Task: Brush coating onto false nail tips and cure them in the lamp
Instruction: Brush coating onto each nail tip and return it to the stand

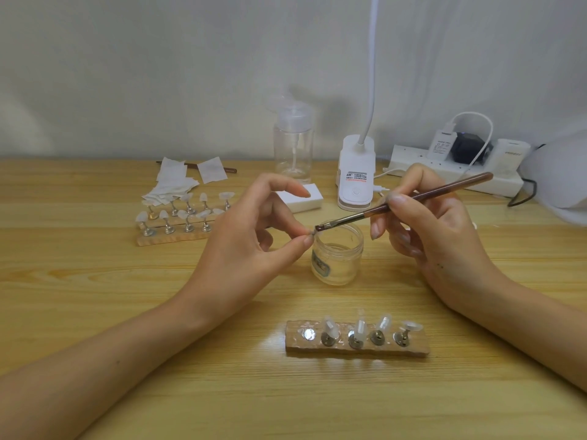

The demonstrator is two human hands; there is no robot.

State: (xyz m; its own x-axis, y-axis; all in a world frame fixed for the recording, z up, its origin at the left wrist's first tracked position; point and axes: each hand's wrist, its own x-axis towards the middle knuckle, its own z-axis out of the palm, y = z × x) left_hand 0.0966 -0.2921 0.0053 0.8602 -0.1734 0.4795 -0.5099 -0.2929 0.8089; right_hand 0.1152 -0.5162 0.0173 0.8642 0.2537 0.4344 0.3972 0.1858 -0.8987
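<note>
My left hand [251,242] pinches something tiny between thumb and forefinger, just left of an open clear jar [337,255]; it is mostly hidden and looks like a nail tip on its holder. My right hand [435,230] grips a brown brush [409,198], whose bristle end touches the pinched piece above the jar's rim. In front of me lies a wooden stand [357,342] with several clear nail tips on metal holders; its leftmost magnet spot is bare. A white curing lamp [559,173] shows partly at the right edge.
A second wooden stand [178,230] with several tips sits at the back left, beside white wipes [174,182]. Behind the jar are a clear pump bottle [293,144], a white block [301,198], a clip desk lamp [355,176] and a power strip [454,166] with cables.
</note>
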